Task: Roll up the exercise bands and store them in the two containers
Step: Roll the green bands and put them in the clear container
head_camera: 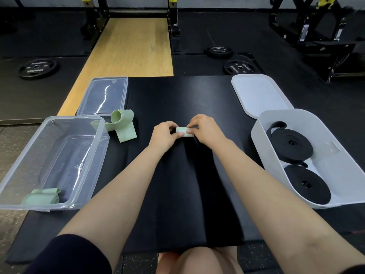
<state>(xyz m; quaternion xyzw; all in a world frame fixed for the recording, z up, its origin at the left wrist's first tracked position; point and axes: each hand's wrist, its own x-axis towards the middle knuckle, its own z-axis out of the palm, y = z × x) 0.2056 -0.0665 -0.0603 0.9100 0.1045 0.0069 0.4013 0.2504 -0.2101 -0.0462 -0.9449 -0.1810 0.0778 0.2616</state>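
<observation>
Both hands meet at the middle of the black mat (pixel 177 99). My left hand (pixel 164 134) and my right hand (pixel 205 128) pinch a small pale green rolled band (pixel 185 132) between their fingertips. A loose green band (pixel 120 123) lies folded on the mat beside the clear container (pixel 23 155), which holds one rolled green band (pixel 42 196) in its near corner. The white container (pixel 335 147) on the right holds two coiled black bands, one farther (pixel 290 144) and one nearer (pixel 307 184).
The clear lid (pixel 102 95) lies behind the clear container, the white lid (pixel 256 93) behind the white one. Weight plates (pixel 37 68) (pixel 218 51) (pixel 240 68) lie on the gym floor beyond the mat. A rack stands at the back over a wooden platform (pixel 132 48).
</observation>
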